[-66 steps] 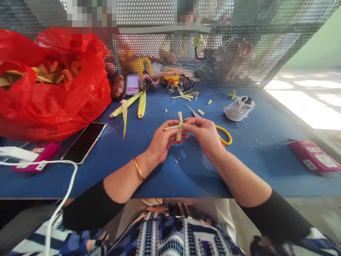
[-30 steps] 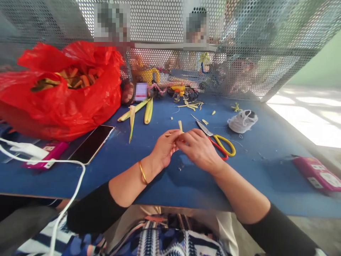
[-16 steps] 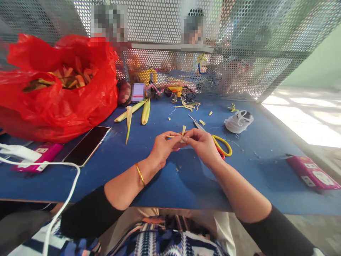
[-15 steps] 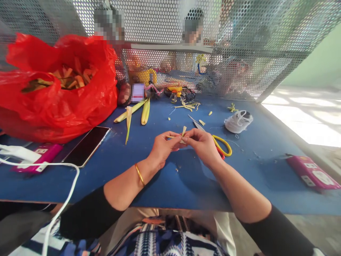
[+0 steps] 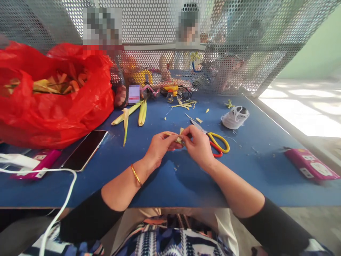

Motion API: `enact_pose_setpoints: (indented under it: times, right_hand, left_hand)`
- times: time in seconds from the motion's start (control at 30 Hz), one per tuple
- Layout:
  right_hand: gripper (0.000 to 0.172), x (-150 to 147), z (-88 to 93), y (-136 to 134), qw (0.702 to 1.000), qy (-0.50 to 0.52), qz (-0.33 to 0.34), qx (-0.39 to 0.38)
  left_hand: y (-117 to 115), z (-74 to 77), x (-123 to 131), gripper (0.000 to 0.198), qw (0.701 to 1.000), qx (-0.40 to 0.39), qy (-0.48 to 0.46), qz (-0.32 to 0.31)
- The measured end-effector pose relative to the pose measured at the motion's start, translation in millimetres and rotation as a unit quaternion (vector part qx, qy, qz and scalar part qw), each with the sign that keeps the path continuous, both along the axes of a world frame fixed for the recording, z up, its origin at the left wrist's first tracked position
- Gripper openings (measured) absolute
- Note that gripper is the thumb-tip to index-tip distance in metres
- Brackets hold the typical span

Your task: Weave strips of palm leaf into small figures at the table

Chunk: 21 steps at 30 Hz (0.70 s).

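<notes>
Between my two hands, over the middle of the blue table, is a small folded piece of pale corn husk [image 5: 179, 139]. My left hand [image 5: 161, 145] pinches its left side between thumb and fingers. From the right, my right hand [image 5: 198, 145] grips the same piece with thumb and forefinger; the fingertips of both hands nearly meet and partly hide it. Scissors [image 5: 218, 142] with yellow and red handles lie just beyond my right hand, blades parted. Longer yellow-green husk pieces [image 5: 142, 113] rest farther back, left of centre.
A red plastic bag [image 5: 87, 106] full of husk pieces stands at the left. In front of it lie a phone [image 5: 85, 151] and a white cable [image 5: 69, 192]. White thread [image 5: 234, 119] and a magenta packet [image 5: 310, 163] are at the right. A perforated metal screen [image 5: 149, 28] borders the back.
My right hand has turned and shifted slightly left on the husk piece, uncovering more of the scissors' red handle. The upright husk end shows less. The whole view has shifted a little.
</notes>
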State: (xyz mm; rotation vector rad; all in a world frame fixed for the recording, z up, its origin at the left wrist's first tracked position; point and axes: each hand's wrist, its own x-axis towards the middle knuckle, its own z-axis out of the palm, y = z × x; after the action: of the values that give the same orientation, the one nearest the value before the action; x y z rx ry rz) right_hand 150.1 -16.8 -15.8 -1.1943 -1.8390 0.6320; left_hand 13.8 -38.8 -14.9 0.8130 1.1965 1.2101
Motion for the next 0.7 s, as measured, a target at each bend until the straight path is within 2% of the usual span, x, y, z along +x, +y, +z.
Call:
enact_pose_setpoints:
  times: [0.1, 0.23, 0.3, 0.43, 0.7]
  right_hand:
    - [0.01, -0.8, -0.7, -0.1, 0.998, 0.052, -0.011, -0.021]
    - [0.012, -2.9, -1.9, -0.1, 0.991, 0.122, -0.021, -0.049]
    - [0.012, -3.5, -2.1, -0.5, 0.989, 0.135, -0.024, -0.052]
    - [0.011, -3.2, -1.4, -2.0, 0.989, 0.132, -0.028, -0.053]
    - [0.012, -2.0, 1.3, -3.2, 0.996, 0.075, -0.049, -0.023]
  left_hand:
    - [0.0, 0.2, -1.8, 0.02, 0.999, 0.034, 0.036, -0.015]
    - [0.7, 0.0, -2.9, 0.019, 0.99, 0.102, 0.096, 0.032]
    - [1.0, -1.1, -2.1, 0.022, 0.992, 0.107, 0.068, 0.016]
    - [1.3, -4.6, 1.0, 0.029, 0.997, 0.064, -0.022, -0.035]
    - [0.3, -7.3, 4.4, 0.027, 0.998, 0.049, -0.046, -0.021]
